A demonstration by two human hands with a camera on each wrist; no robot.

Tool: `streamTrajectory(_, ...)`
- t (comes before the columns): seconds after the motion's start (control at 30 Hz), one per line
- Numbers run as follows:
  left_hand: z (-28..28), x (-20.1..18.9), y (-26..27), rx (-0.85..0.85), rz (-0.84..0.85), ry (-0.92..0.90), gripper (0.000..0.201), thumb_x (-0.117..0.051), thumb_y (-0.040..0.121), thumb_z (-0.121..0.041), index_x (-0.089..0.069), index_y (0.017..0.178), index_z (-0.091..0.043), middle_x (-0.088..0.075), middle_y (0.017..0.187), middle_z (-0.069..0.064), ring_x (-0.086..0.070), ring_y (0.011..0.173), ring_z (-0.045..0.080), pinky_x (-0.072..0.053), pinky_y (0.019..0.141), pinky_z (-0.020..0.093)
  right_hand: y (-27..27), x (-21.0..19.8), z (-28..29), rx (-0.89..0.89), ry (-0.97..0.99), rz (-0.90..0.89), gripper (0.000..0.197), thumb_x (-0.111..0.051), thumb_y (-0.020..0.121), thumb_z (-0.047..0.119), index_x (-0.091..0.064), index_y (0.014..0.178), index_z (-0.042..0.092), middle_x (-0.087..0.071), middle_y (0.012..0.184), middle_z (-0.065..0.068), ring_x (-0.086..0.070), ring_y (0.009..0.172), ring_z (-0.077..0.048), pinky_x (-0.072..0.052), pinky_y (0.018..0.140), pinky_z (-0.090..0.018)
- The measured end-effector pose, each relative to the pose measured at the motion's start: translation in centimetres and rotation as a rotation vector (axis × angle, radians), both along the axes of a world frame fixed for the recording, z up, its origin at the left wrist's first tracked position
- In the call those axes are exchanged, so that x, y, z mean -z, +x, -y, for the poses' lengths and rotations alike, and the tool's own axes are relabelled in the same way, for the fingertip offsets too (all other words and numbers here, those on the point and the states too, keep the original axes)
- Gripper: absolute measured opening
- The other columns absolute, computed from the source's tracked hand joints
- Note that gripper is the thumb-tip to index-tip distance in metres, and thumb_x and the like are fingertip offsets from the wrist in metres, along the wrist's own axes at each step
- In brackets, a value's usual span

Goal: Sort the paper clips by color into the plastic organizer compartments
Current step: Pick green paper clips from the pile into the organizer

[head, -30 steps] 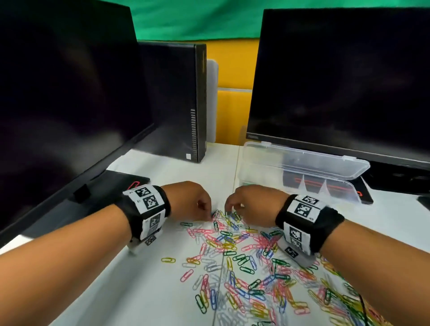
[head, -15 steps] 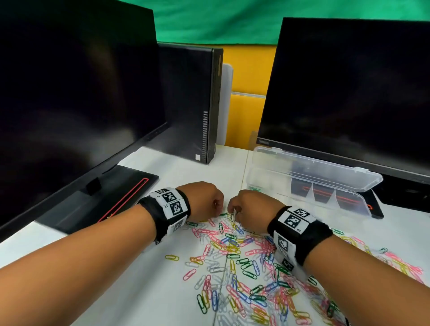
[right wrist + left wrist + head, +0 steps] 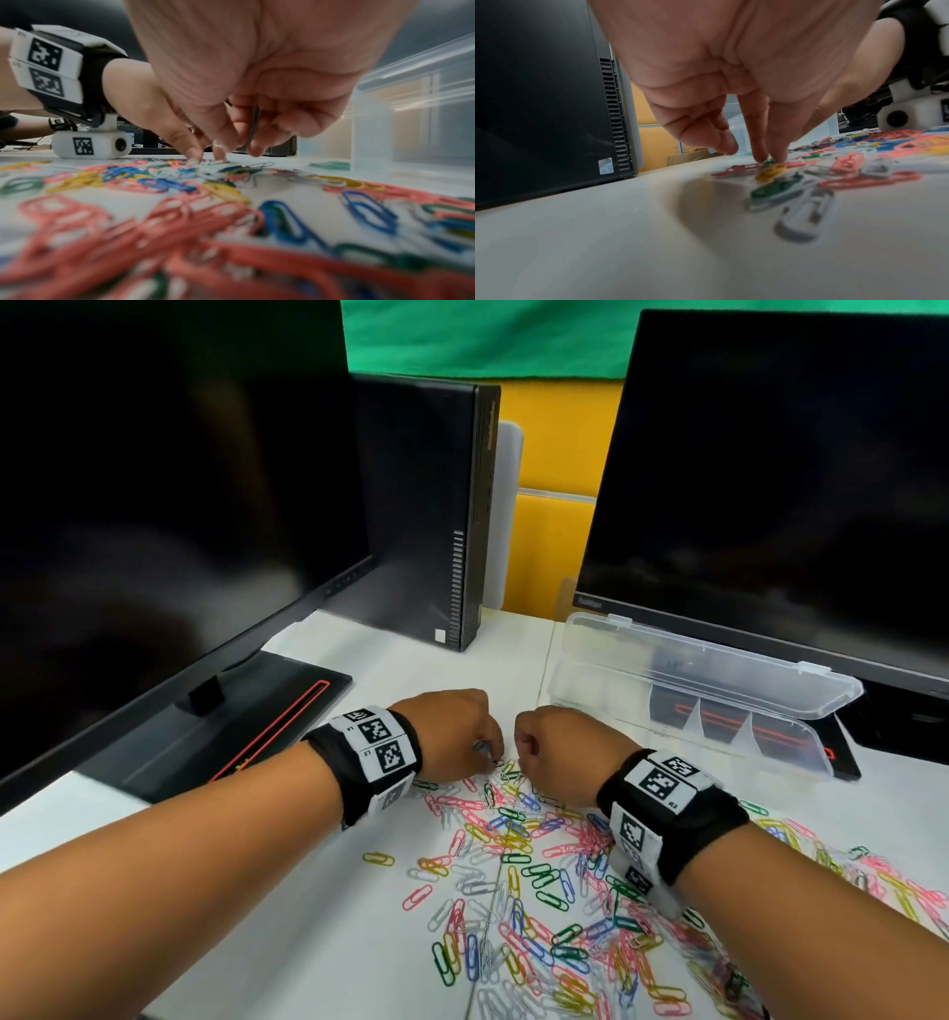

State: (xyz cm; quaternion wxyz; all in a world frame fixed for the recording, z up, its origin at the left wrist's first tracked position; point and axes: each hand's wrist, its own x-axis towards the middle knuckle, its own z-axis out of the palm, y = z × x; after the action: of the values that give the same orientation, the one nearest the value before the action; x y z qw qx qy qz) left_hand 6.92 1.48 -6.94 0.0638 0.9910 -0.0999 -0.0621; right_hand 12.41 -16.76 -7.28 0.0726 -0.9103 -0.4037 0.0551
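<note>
Several coloured paper clips [image 3: 518, 839] lie scattered on the white table. My left hand [image 3: 462, 737] is at the pile's far edge. Its fingertips [image 3: 759, 156] point down and close on a green clip next to a yellow clip [image 3: 770, 172]. My right hand [image 3: 560, 752] is just to its right, fingers curled. In the right wrist view it [image 3: 218, 156] holds a grey clip [image 3: 254, 125] against the palm, while its thumb and forefinger press on white clips [image 3: 210, 162]. The clear organizer [image 3: 606, 690] stands behind with its lid open, and green clips [image 3: 329, 165] show in its near-left compartment.
A dark monitor on a black base [image 3: 231, 737] fills the left. A small black computer [image 3: 426, 516] stands at the back. A second monitor [image 3: 770, 480] rises right behind the organizer. Bare table [image 3: 282, 916] lies at the front left.
Both hands have stayed at the pile's far edge and drawn a little closer together. The right hand's fingers have curled in more. The head view has shifted.
</note>
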Motion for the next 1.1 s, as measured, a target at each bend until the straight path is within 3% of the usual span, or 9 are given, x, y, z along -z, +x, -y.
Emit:
streamTrajectory(0.13,0.3,0.1,-0.1,0.004,-0.024,0.060,0.013,-0.060,0.094,-0.035,-0.071,0.101,-0.033,-0.051,0.107,-0.003,-0.059,0.092,0.020,-0.053,0.082,0.038,0.4,-0.1,0.3,0.070,-0.002,0.040,0.010,-0.056,0.094,0.024,-0.056,0.103,0.021,-0.058,0.103,-0.002,-0.059,0.093,-0.025,-0.049,0.078,-0.033)
streamTrajectory(0.27,0.1,0.3,-0.1,-0.054,-0.025,0.044,0.015,-0.058,0.094,-0.038,-0.064,0.089,-0.026,-0.055,0.102,-0.003,-0.057,0.087,0.020,-0.051,0.078,0.034,-0.4,-0.3,-0.1,-0.034,0.005,-0.078,0.006,-0.059,0.094,0.029,-0.065,0.095,0.028,-0.058,0.102,0.001,-0.059,0.092,-0.021,-0.050,0.082,-0.032)
streamTrajectory(0.4,-0.7,-1.0,0.0,-0.150,0.026,-0.055,0.010,-0.064,0.090,-0.030,-0.068,0.088,-0.022,-0.067,0.089,-0.005,-0.057,0.080,0.014,-0.045,0.069,0.025,-0.3,-0.1,-0.2,-0.050,-0.030,-0.096,0.007,-0.060,0.091,0.023,-0.066,0.093,0.022,-0.060,0.097,0.003,-0.057,0.085,-0.018,-0.044,0.071,-0.028)
streamTrajectory(0.5,-2.2,-1.7,-0.2,-0.260,-0.066,-0.323,0.009,-0.066,0.090,-0.020,-0.067,0.098,-0.023,-0.071,0.083,-0.004,-0.060,0.069,0.009,-0.044,0.058,0.011,0.0,0.2,-0.1,-0.049,-0.028,-0.104,0.009,-0.058,0.089,0.018,-0.062,0.092,0.025,-0.060,0.099,0.004,-0.058,0.088,-0.018,-0.049,0.075,-0.031)
streamTrajectory(0.57,-3.3,-1.9,-0.7,-0.346,-0.211,-0.612,0.019,-0.059,0.094,-0.009,-0.068,0.106,-0.021,-0.070,0.078,0.006,-0.060,0.063,0.017,-0.051,0.058,0.021,0.1,0.3,0.1,-0.040,-0.007,-0.112,0.017,-0.057,0.085,0.013,-0.056,0.092,0.027,-0.060,0.097,0.005,-0.058,0.088,-0.018,-0.051,0.076,-0.033)
streamTrajectory(0.73,-4.1,-2.3,-2.6,-0.507,-0.368,-0.962,0.024,-0.045,0.085,0.009,-0.066,0.084,-0.002,-0.064,0.074,0.014,-0.061,0.057,0.020,-0.048,0.047,0.023,0.0,0.2,0.1,-0.049,0.036,-0.117,0.006,-0.062,0.088,0.024,-0.058,0.087,0.028,-0.061,0.086,0.010,-0.058,0.082,-0.017,-0.049,0.073,-0.029)
streamTrajectory(0.8,-3.9,-2.4,-3.0,-0.471,-0.343,-0.730,0.017,-0.052,0.080,0.000,-0.066,0.082,-0.010,-0.060,0.073,0.008,-0.055,0.059,0.020,-0.043,0.050,0.022,-0.2,-0.2,0.1,-0.071,0.034,-0.153,0.003,-0.067,0.088,0.029,-0.064,0.086,0.028,-0.060,0.080,0.012,-0.059,0.081,-0.013,-0.049,0.071,-0.027)
streamTrajectory(0.93,-3.9,-1.9,-3.7,-0.223,-0.217,0.051,0.011,-0.068,0.082,-0.036,-0.068,0.092,-0.031,-0.062,0.094,-0.014,-0.058,0.088,0.010,-0.052,0.081,0.027,-0.1,-0.2,0.1,-0.097,0.003,-0.144,0.008,-0.062,0.089,0.022,-0.065,0.084,0.028,-0.058,0.077,0.012,-0.056,0.079,-0.013,-0.044,0.067,-0.026)
streamTrajectory(1.1,-3.7,-1.3,-3.4,-0.166,-0.153,0.142,0.011,-0.063,0.085,-0.042,-0.069,0.085,-0.032,-0.063,0.090,-0.015,-0.059,0.086,0.012,-0.051,0.078,0.027,-0.3,0.1,0.0,-0.068,0.014,-0.080,0.009,-0.050,0.097,0.021,-0.054,0.090,0.019,-0.061,0.094,0.001,-0.054,0.085,-0.020,-0.036,0.068,-0.027)
